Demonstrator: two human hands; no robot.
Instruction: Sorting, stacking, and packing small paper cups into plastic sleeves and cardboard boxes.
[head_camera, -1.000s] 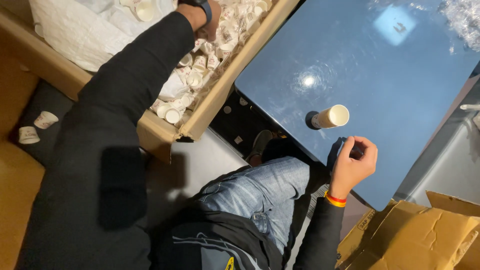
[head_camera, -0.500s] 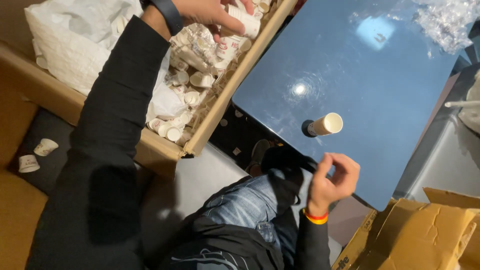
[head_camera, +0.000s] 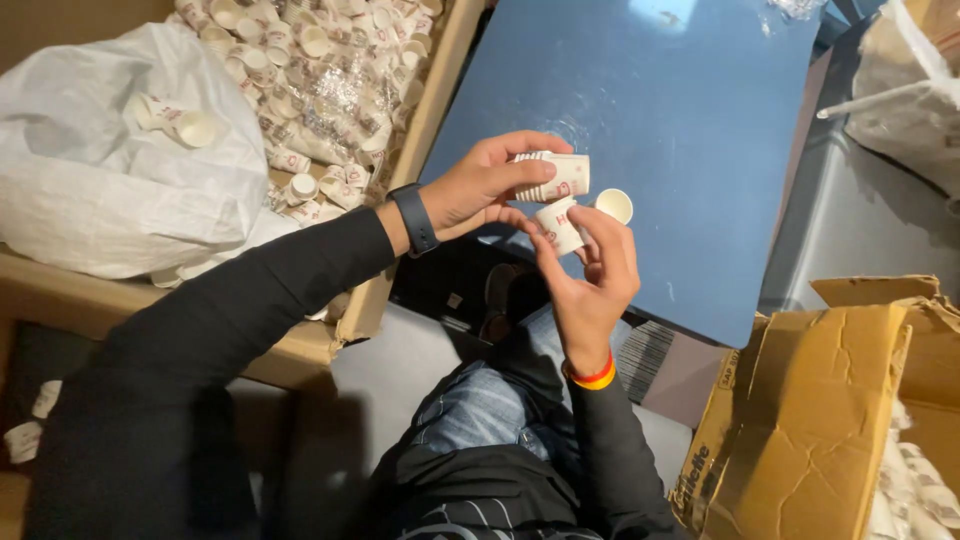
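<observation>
the blue table fills the upper middle, and everything sits around it. off its left edge a wooden crate is heaped with loose paper cups, a white plastic bag slumped over the crate's left half. below the table's right corner stands a torn cardboard box. over the table's near edge the left hand, a dark watch on its wrist, has fingers curled tight around a short stack of cups lying sideways. just under it the right hand pinches a single cup between thumb and fingertips. one more cup rests on the table behind them.
</observation>
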